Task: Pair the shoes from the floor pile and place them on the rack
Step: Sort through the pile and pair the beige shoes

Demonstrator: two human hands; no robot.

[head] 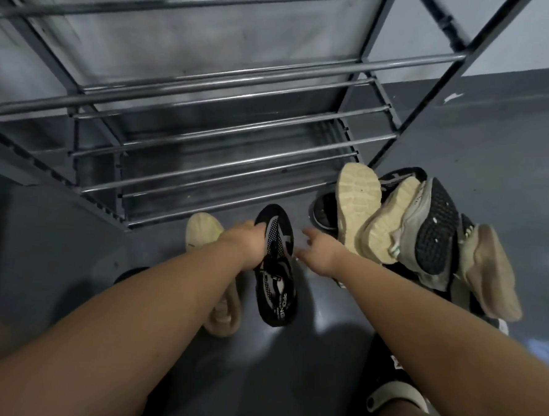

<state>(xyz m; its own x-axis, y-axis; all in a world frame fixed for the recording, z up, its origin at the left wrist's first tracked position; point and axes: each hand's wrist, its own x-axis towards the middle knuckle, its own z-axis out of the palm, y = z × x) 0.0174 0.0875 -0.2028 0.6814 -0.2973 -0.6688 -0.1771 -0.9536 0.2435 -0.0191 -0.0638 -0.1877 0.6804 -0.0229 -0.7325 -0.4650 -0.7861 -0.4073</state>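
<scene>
Rack (pixel 226 131) ahead of you, metal bars, every visible tier bare. Floor pile (pixel 425 236) right of rack foot: beige and grey sneakers heaped soles-up, likely light and soft, apt to tumble if you pull from below. Take each by heel collar or tongue. Beige sneaker (pixel 201 232) lies on floor under your left forearm. Black sneaker (pixel 274 265) upright just beside it, mesh upper, light, flexible; your left hand (pixel 245 241) grips its collar. Your right hand (pixel 320 252) spread, fingers reaching toward pile, holding nothing. White lettering on black sneaker's insole, not legible.
</scene>
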